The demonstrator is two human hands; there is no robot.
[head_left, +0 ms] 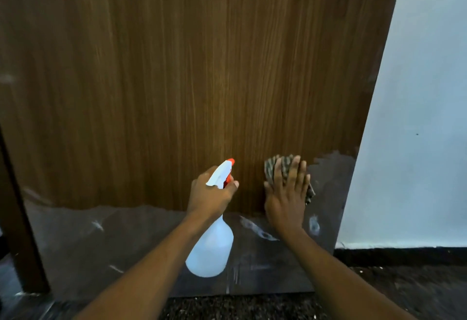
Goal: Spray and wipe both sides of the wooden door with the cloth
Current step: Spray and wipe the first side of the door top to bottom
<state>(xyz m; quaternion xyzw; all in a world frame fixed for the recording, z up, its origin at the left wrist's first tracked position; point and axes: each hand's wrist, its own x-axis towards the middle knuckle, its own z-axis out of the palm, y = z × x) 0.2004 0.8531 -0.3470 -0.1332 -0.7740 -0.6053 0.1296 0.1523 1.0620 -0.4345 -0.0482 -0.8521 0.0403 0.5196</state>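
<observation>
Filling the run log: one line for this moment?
left hand: holds spray bottle | right hand: presses cloth on door

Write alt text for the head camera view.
The right hand presses a patterned cloth flat against the lower part of a wooden door, while the left hand grips a white spray bottle with an orange nozzle aimed at it.

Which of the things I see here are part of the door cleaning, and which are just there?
In use:
wooden door
spray bottle, in the left hand
cloth, pressed to the door by the right hand

Just there:
white wall
dark floor
</observation>
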